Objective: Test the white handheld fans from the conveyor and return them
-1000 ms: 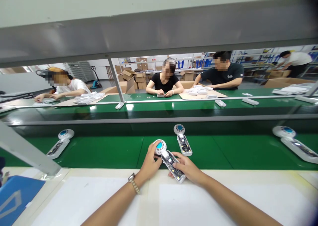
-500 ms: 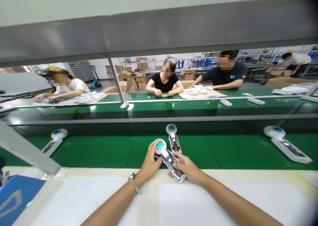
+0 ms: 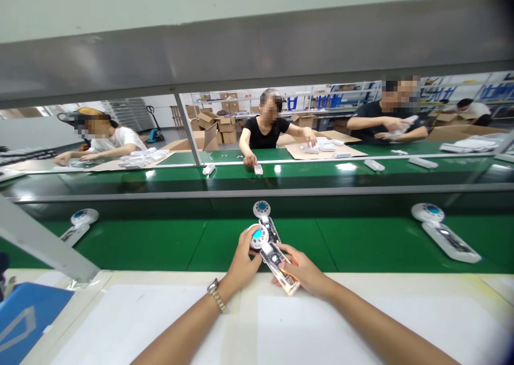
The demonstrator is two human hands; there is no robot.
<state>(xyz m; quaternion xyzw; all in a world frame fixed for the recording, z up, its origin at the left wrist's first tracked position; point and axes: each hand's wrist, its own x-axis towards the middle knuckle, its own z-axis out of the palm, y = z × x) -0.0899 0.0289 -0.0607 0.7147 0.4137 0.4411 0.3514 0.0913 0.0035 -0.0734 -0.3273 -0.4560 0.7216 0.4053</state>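
Observation:
A white handheld device (image 3: 277, 263) with a round head, a blue disc and a bare circuit board in its body is held between both hands at the belt's near edge. My left hand (image 3: 243, 255) is closed round its head. My right hand (image 3: 300, 267) grips the body, the thumb lying over the circuit board. Orange light glows at the lower end of the body and on my fingers. Just behind, a second such device (image 3: 262, 210) lies on the green belt, partly hidden by the held one.
More devices lie on the belt at left (image 3: 82, 218) and right (image 3: 450, 239). A metal post (image 3: 44, 242) and a blue folder (image 3: 34, 319) stand at my left. White sheets (image 3: 341, 327) cover the near table. Across the far belt, co-workers handle white parts (image 3: 321, 144).
Orange light has come on in the held device. Devices on the near belt have shifted left, white parts on the far belt right. A co-worker opposite has put a part on the far belt.

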